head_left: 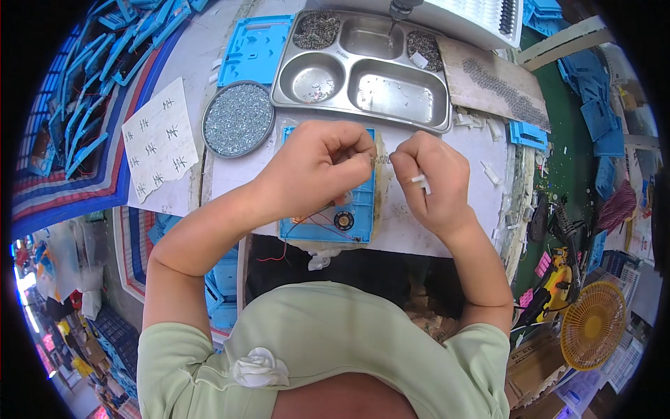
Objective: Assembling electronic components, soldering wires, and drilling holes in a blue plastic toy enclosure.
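My left hand [324, 160] is closed in a pinch above a blue plastic housing [328, 227]. Whatever lies between its fingertips is too small to name, though thin metal, perhaps springs, shows at their edge. The housing rests on the worktable and carries a small round black speaker [343, 221] with thin red wires. A little to the right, my right hand [434, 183] is closed too, with a small white plastic piece [421, 182] held in its curled fingers. The two hands face each other, a short gap apart.
Beyond the hands sits a metal compartment tray [398, 105] with small metal parts. A round dish of screws [238, 119] stands left of it, near a paper sheet [160, 143]. A board [488, 80] bears rows of springs. White plastic pieces [492, 172] lie at the right edge.
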Demonstrator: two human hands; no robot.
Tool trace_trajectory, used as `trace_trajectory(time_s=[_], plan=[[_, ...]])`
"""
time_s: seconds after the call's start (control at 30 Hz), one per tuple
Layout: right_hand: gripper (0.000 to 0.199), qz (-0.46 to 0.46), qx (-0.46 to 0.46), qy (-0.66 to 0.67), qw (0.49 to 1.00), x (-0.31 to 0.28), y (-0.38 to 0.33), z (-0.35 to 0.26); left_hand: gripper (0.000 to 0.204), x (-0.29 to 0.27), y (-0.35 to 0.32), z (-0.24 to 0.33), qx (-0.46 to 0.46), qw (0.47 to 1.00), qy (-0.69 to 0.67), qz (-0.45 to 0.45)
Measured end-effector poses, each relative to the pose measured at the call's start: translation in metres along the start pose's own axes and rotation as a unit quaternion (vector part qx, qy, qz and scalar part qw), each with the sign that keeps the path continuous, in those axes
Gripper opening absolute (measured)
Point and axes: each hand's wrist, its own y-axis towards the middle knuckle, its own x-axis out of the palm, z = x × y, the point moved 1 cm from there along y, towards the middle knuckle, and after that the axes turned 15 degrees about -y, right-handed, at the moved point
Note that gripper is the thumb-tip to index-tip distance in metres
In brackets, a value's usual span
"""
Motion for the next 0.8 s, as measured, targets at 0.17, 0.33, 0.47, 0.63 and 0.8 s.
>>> trace_trajectory(time_s=[0.17, 0.33, 0.47, 0.63, 0.8], plan=[[0.024, -0.007, -0.126, -0.038, 0.991, -0.008, 0.011, 0.010, 0.013, -0.008, 0.006, 0.004, -0.129, 0.982, -0.133, -0.047], [0.030, -0.001, -0.211, -0.029, 0.977, -0.011, 0.017, 0.016, 0.016, -0.013, 0.010, 0.001, -0.236, 0.929, -0.277, -0.074], [0.032, 0.020, -0.226, -0.015, 0.974, -0.007, 0.011, 0.020, 0.015, -0.014, 0.008, -0.001, -0.219, 0.931, -0.282, -0.077], [0.022, -0.075, 0.064, 0.181, 0.978, -0.008, 0.003, 0.017, 0.011, -0.005, 0.001, -0.002, 0.053, 0.998, 0.015, 0.008], [0.019, -0.136, 0.187, 0.226, 0.946, 0.004, 0.002, 0.005, 0.012, -0.002, 0.001, -0.013, 0.233, 0.957, 0.172, 0.028]])
